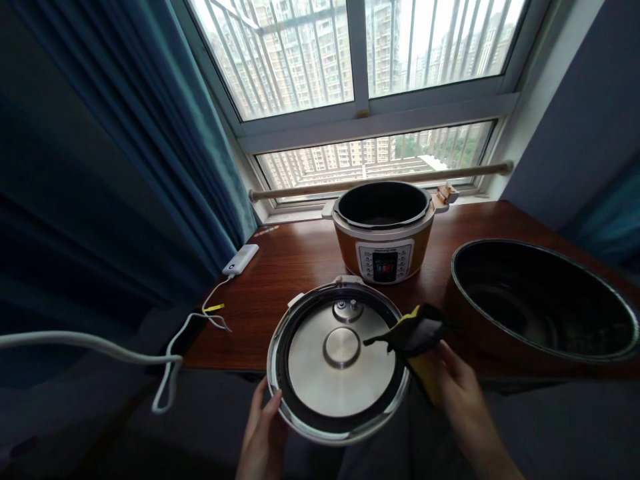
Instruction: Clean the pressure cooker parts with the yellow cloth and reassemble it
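My left hand (263, 430) grips the near left rim of a round pressure cooker lid (337, 360), held underside up with its steel inner plate showing. My right hand (457, 390) holds a yellow and dark cloth (413, 333) against the lid's right edge. Behind the lid, on the wooden table (295, 267), stands the orange cooker base (384, 233), open and facing me with its control panel. A dark inner pot (543, 300) sits on the table to the right, close to my right hand.
A white power adapter (241, 259) lies at the table's left edge, with white cables (165, 363) hanging off toward the left. A blue curtain (150, 133) hangs at the left. A wooden rod (380, 180) lies along the window sill behind the cooker.
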A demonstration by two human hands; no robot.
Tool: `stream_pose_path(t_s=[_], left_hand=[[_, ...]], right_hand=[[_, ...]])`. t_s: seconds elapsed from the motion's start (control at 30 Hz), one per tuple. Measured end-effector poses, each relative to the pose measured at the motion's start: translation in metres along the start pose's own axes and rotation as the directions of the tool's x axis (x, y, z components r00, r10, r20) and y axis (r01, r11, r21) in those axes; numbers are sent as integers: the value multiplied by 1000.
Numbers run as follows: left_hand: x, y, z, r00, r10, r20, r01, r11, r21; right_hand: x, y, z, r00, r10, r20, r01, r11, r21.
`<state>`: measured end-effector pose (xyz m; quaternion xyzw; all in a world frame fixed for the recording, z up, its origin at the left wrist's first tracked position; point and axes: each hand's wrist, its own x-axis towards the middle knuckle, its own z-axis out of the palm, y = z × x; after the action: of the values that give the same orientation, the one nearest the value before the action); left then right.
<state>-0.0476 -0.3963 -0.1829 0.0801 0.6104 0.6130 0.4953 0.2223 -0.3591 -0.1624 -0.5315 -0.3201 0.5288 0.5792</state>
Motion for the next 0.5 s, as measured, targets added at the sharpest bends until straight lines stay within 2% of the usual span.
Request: stream_pose_path(t_s=[0.1, 0.2, 0.27, 0.33, 0.5], left_hand=[[0, 2, 1, 1000, -18, 12, 18, 999, -33], [3, 3, -1, 999, -47, 14, 47, 998, -38], [10, 4, -6, 999, -47, 10, 47, 998, -32], [21, 7, -14, 1000, -29, -9, 29, 999, -39], [54, 30, -30, 995, -34, -91, 24, 993, -112]], right_hand=[[9, 18, 24, 981, 194, -17, -190, 973, 129], [12, 26, 31, 946, 314, 76, -323, 924, 204], [14, 26, 35, 930, 325, 171, -356, 914, 193], [18, 24, 44, 931, 304, 201, -340, 924, 177], [41, 26, 95, 939, 213, 269, -266, 947, 179]])
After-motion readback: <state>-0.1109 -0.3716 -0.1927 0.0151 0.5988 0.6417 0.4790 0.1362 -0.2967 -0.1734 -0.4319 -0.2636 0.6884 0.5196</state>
